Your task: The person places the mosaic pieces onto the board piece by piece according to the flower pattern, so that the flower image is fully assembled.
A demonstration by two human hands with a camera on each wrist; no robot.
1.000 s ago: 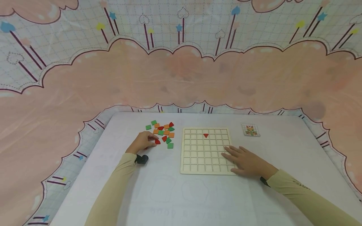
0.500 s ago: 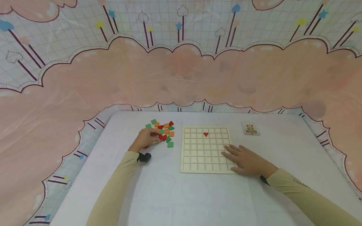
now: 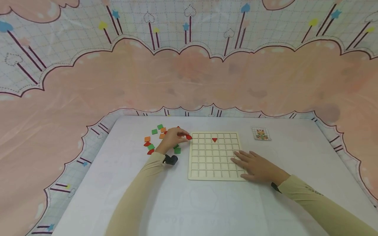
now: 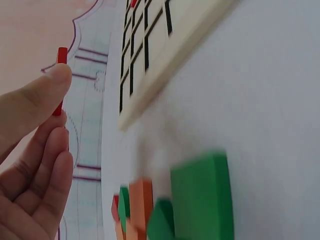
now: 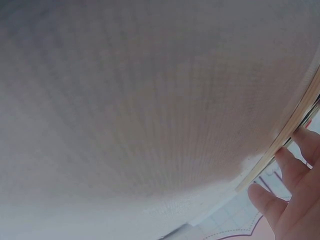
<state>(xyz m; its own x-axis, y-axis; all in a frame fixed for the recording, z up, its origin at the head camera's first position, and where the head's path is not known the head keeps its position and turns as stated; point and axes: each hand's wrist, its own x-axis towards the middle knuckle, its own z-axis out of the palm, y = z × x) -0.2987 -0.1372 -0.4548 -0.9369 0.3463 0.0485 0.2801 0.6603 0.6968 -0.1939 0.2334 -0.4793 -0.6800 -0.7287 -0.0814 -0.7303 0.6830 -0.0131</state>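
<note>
The left hand (image 3: 170,140) pinches a red piece (image 3: 189,137) in its fingers; the board (image 3: 210,166) lies rightward, far-left corner nearest. The right hand (image 3: 256,166), fingers spread, touches its right edge.

Grid board (image 3: 207,159) on the surface (image 3: 189,206), one piece (image 3: 214,140) on it toward far edge, loose pieces (image 3: 154,131) to the left, card (image 3: 261,134) to the right, left hand (image 3: 172,139) with held piece (image 3: 189,137) near board's far left corner, right hand (image 3: 260,167) across right edge
</note>
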